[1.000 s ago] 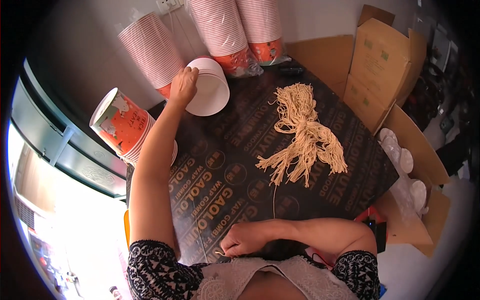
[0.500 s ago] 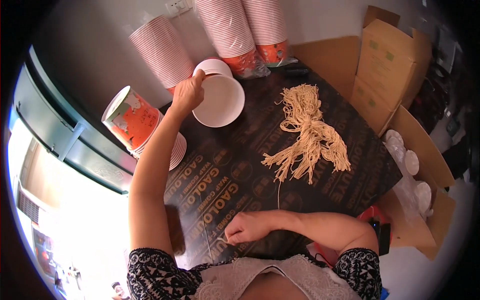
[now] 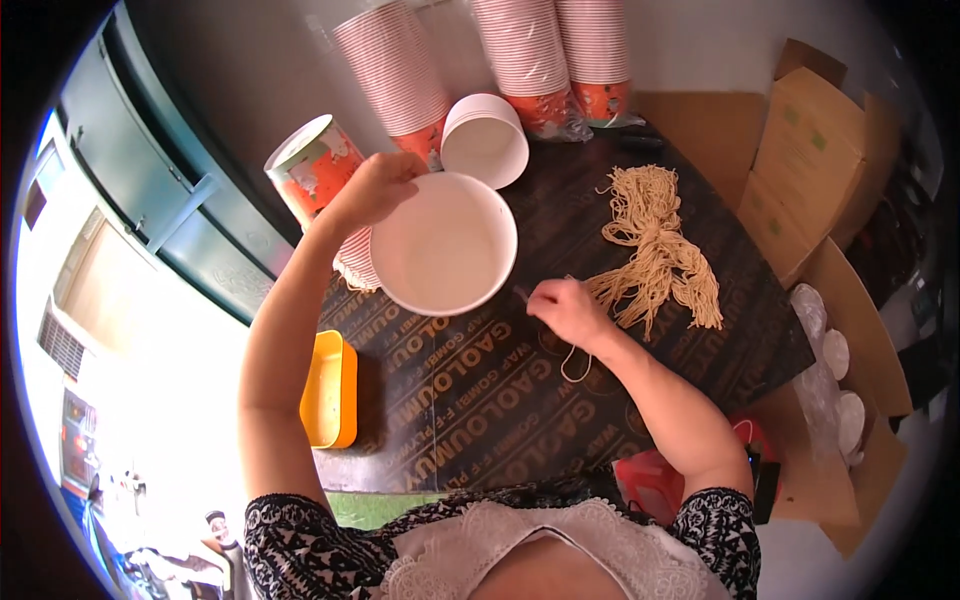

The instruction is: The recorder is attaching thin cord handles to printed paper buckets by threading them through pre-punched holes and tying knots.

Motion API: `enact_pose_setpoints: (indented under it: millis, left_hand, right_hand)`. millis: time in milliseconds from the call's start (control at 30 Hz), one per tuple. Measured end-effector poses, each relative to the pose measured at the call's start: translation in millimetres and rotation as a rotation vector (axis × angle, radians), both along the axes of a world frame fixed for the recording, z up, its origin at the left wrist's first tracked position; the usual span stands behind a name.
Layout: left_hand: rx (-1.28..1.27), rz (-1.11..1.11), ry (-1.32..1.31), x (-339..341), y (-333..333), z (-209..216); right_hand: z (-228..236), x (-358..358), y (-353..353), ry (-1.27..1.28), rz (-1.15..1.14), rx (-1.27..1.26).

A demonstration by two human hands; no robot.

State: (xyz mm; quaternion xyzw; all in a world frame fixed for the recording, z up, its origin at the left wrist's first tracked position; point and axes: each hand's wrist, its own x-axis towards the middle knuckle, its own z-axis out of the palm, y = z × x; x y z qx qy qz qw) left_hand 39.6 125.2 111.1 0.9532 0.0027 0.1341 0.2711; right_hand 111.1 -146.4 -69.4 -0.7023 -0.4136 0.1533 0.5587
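l hand (image 3: 385,190) grips white tub (image 3: 445,245) by rim, prob. so mouth stays facing up
tub over bench (image 3: 480,410); r hand (image 3: 568,310) fingers pinched, apparently on cord (image 3: 575,381), slack loop hanging nr yarn bundle (image 3: 650,235).

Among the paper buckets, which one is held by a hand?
The bucket with its wide white mouth turned to the camera: the left hand grips its upper-left rim. The other buckets sit nested in stacks.

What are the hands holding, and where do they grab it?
Left hand: a bucket, by its upper-left rim. Right hand: seemingly a string, but which part can't be told.
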Motion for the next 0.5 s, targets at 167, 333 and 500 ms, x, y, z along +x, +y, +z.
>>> enact_pose_setpoints:
  millis: [167,333,500]
  left_hand:
    - [-0.008,-0.151,0.234,-29.0,-16.5,-14.6]
    - [0.165,-0.257,0.276,-44.1,-32.3,-24.2]
    - [0.194,-0.227,0.192,-63.9,-51.4,-25.5]
  right_hand:
    - [-4.4,10.0,1.6,0.099,-0.066,0.140]
    - [13.7,-3.6,-2.4,0.200,-0.021,0.240]
    - [18.3,-15.7,-2.0,0.231,-0.004,0.299]
